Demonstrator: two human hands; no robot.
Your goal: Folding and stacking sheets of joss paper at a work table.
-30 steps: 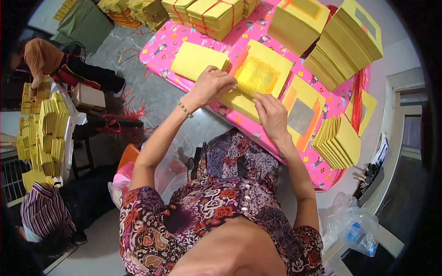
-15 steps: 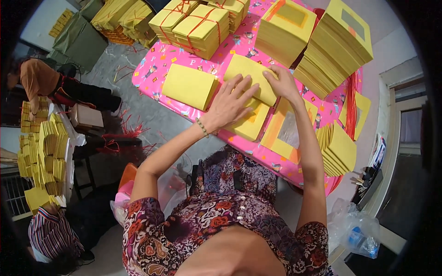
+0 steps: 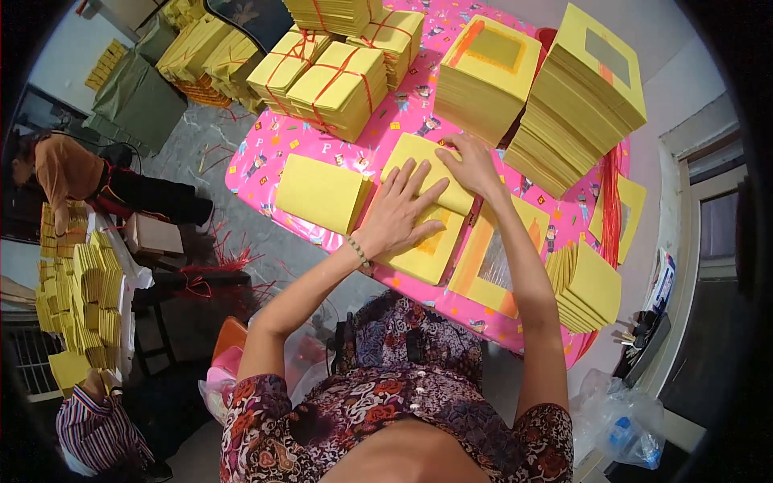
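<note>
A folded yellow paper sheet (image 3: 416,151) lies on the pink patterned tablecloth (image 3: 318,150) in front of me. My left hand (image 3: 398,213) rests flat across it with the fingers spread. At the sheet's far right edge is my right hand (image 3: 473,167), its thumb apart from the bent fingers. Under the folded sheet, yellow paper with an orange patch (image 3: 419,259) shows toward me. A pile of folded yellow papers (image 3: 318,193) sits left of my left hand. Beneath my right forearm lies a yellow sheet with a silver panel (image 3: 493,270).
Tall yellow paper stacks (image 3: 483,97) stand at the far right. Bundles tied with red string (image 3: 338,84) are at the far left. Fanned folded papers (image 3: 588,286) and red strings (image 3: 612,197) lie on the right. Two people work at a side table (image 3: 125,298) on the left.
The whole view has shifted, with the table sitting lower in the picture. My right hand has moved a little left along the folded sheet's far edge. My left hand stays on the sheet.
</note>
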